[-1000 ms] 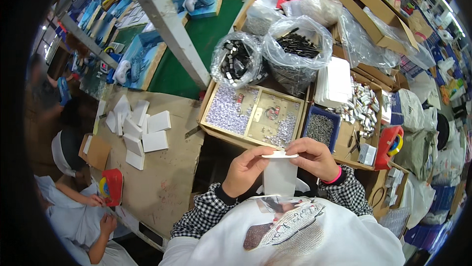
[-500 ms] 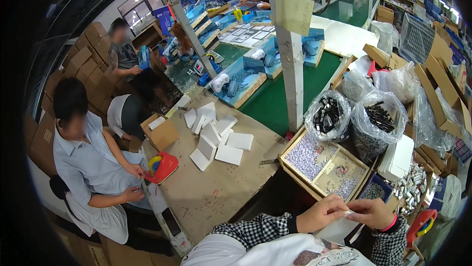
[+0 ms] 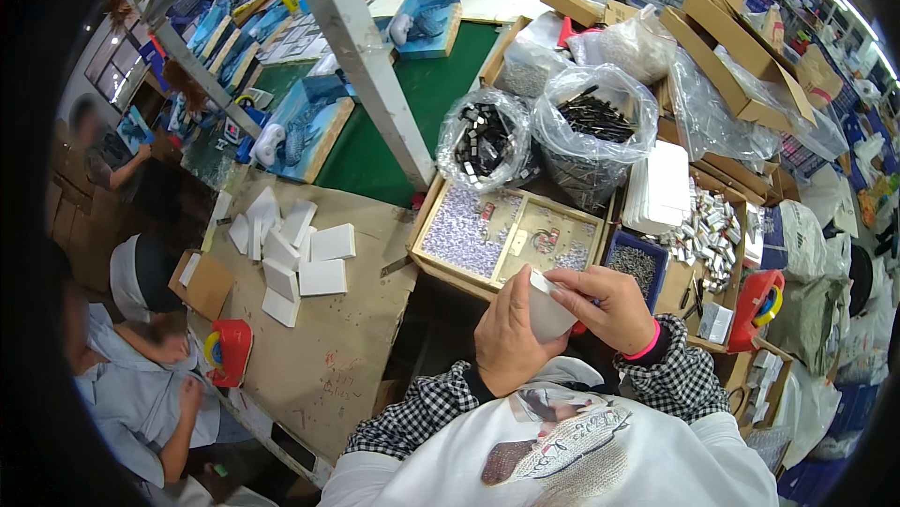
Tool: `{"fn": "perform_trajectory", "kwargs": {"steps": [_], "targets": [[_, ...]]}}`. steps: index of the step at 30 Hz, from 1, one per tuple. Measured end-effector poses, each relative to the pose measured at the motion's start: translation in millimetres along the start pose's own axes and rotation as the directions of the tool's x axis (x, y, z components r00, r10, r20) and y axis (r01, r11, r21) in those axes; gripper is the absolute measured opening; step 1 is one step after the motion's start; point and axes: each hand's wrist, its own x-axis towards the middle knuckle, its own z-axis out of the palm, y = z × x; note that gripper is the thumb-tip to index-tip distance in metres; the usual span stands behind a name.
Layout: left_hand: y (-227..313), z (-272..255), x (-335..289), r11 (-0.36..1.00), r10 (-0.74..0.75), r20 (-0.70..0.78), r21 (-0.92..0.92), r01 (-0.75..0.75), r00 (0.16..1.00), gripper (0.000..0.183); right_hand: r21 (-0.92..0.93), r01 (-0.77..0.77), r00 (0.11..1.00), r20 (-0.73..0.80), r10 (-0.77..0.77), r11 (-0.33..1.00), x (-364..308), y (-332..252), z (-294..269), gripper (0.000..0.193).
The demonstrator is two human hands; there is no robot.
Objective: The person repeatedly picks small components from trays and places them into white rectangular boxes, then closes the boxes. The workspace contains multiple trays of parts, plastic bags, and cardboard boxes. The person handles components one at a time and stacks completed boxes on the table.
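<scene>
A small white box is held up in front of my chest, partly hidden by my fingers. My left hand wraps round its left side with the fingers pointing up. The thumb and fingers of my right hand pinch its upper right edge. Just beyond my hands stands a wooden tray with two compartments, holding small pale purple pieces. A blue bin of small metal parts sits by my right hand.
White boxes lie in a loose group on the worktable at left. Beyond the tray are clear bags of black parts. Silver parts and a red tape dispenser are on the right. A co-worker is at the left.
The view has swung to the right. My hands have come up and inward, and more of the white box shows, with my left hand now upright along its side.
</scene>
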Motion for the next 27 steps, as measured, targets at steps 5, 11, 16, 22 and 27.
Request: {"fn": "perform_trajectory", "kwargs": {"steps": [5,11,16,22,27], "targets": [[-1.7,5.0,-3.5,0.999,-0.029,-0.008,-0.022,0.029,1.0,0.099,0.016,0.006,1.0,0.008,-0.006,1.0,1.3,1.6,-2.7,0.02],[-1.9,16.1,-10.3,0.993,-0.09,0.017,-0.074,0.091,0.996,0.106,-0.14,0.086,0.996,0.043,-0.081,0.986,0.3,10.3,-3.1,0.019],[-8.7,21.9,-26.5,0.917,-0.145,0.071,-0.365,0.161,0.987,0.099,-0.152,0.167,0.95,0.289,-0.117,0.974,-3.7,20.9,-11.0,0.029],[-36.0,4.6,-28.0,0.582,-0.043,0.352,-0.752,0.31,0.935,0.058,-0.103,0.207,0.914,0.376,-0.155,0.973,-10.1,26.8,-8.9,0.036],[-26.4,2.0,-18.4,0.5,-0.109,0.342,-0.792,0.349,0.933,0.057,0.024,0.235,0.904,0.363,-0.227,0.972,1.4,29.4,-8.1,0.035]]}}
